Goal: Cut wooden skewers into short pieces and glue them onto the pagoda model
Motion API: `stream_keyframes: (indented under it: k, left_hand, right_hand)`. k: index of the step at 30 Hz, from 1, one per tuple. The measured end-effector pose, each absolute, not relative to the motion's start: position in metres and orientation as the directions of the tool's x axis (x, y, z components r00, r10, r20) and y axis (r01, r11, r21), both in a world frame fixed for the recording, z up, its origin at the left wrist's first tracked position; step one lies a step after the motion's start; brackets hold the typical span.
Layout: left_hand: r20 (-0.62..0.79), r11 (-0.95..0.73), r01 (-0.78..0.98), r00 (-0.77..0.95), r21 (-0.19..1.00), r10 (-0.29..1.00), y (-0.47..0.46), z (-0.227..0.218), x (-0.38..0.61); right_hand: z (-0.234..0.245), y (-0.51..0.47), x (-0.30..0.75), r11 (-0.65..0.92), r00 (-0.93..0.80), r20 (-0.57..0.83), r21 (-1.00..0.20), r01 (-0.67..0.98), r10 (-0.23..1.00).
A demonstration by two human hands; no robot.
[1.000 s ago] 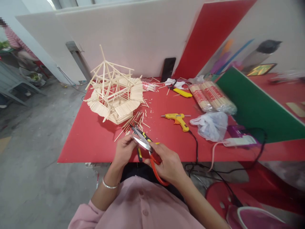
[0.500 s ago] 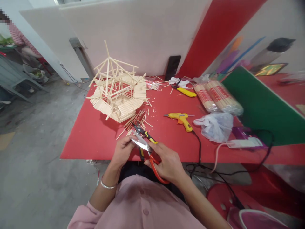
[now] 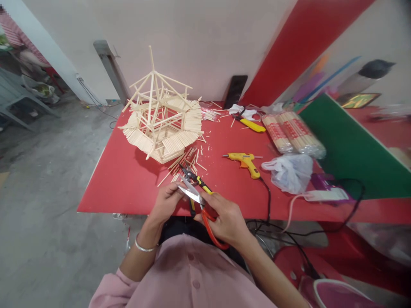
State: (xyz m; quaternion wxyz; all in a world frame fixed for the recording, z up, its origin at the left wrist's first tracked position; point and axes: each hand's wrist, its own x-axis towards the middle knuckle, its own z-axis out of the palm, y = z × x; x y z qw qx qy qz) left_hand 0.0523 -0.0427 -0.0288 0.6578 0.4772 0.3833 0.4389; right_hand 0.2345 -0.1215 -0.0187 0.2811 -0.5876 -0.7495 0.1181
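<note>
My right hand (image 3: 227, 218) grips a pair of scissors (image 3: 210, 229) by the orange handles, the metal blades spread apart and pointing up and to the left. Close to the blades, my left hand (image 3: 166, 202) is closed in a pinch; whatever lies between its fingertips is too small or hidden to tell. Black-and-yellow pliers (image 3: 195, 178) lie just beyond the blades, partly covered by them. Loose wooden sticks (image 3: 173, 169) are strewn behind the pliers. Past them stands a pavilion-like model (image 3: 175, 143) built of thin wooden sticks, with an open-frame roof.
On the red table (image 3: 109, 188) lie a yellow glue gun (image 3: 246, 160), yellow-handled pliers (image 3: 253, 125), packs of sticks (image 3: 293, 131) and a white plastic bag (image 3: 289, 171). A phone (image 3: 236, 90) leans on the wall. A green board (image 3: 356, 149) stands right; cables hang over the front edge.
The view has shifted slightly, so the table and model sit a little differently in the picture. Both hands and the scissors keep nearly the same pose.
</note>
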Motion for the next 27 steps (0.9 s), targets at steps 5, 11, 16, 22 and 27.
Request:
stream_keyframes:
  k: [5,11,16,22,27]
  left_hand:
    - [-0.067,0.130,-0.163,0.343,0.978,0.937,-0.039,-0.027,0.048]
    - [-0.123,0.208,-0.268,0.302,0.941,0.945,-0.037,-0.029,0.052]
    - [-0.113,0.210,-0.238,0.367,0.948,0.924,-0.035,-0.029,0.050]
    - [-0.075,0.172,-0.203,0.414,0.964,0.907,-0.034,-0.030,0.048]
    - [-0.097,0.185,-0.169,0.430,0.968,0.898,-0.035,-0.031,0.051]
  right_hand:
    - [-0.028,-0.121,0.234,0.279,-0.153,0.256,-0.583,0.763,0.954]
    - [-0.023,-0.117,0.232,0.227,-0.144,0.196,-0.516,0.826,0.970]
    - [-0.017,-0.116,0.234,0.232,-0.164,0.170,-0.565,0.792,0.972]
    - [-0.018,-0.117,0.235,0.220,-0.155,0.159,-0.596,0.773,0.975]
    - [-0.022,-0.119,0.240,0.231,-0.137,0.206,-0.558,0.797,0.969]
